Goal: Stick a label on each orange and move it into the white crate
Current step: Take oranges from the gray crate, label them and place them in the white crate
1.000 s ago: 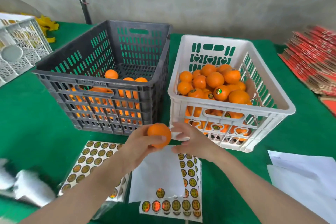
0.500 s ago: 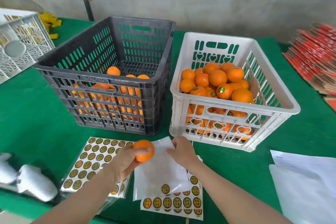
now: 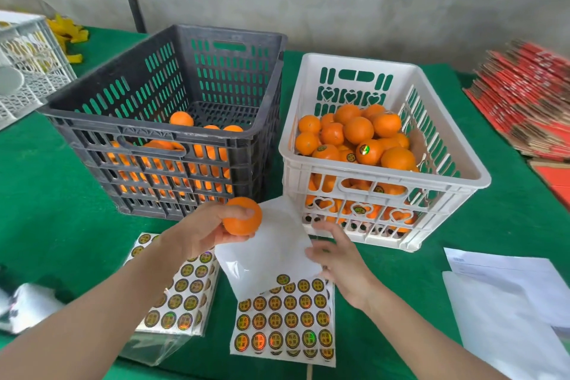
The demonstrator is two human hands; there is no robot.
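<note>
Since half a second ago the left hand (image 3: 200,231) has lifted its round, unlabelled orange (image 3: 243,225) nearer the foot of the black crate, and the right hand (image 3: 339,262) has slid to the right edge of the peeled sheet.

At far left, a white lattice basket (image 3: 27,71) stands on the green felt tabletop (image 3: 46,194), with yellow scraps (image 3: 68,32) behind it. Next is the black slotted plastic crate (image 3: 145,133), with loose oranges (image 3: 182,119) low inside. Just in front of its near wall, the left hand grips the orange, thumb across the top and fingers beneath. Below that forearm lies a sheet of round gold-and-black stickers in a clear sleeve (image 3: 182,296). Beside it lies a second sticker sheet (image 3: 283,321) with its upper rows gone. A bare white backing sheet (image 3: 271,253) curls up over that part.

The right hand hovers at this backing's right edge with loosely spread, blurred fingers. Whether they pinch anything cannot be told. The orange is well left of this hand.

Beyond the right hand stands the white plastic crate (image 3: 357,60) with heart-shaped cut-outs. It is heaped with labelled oranges (image 3: 368,151). Farther right are white papers (image 3: 505,302) and a stack of flat red cartons (image 3: 524,95).
</note>
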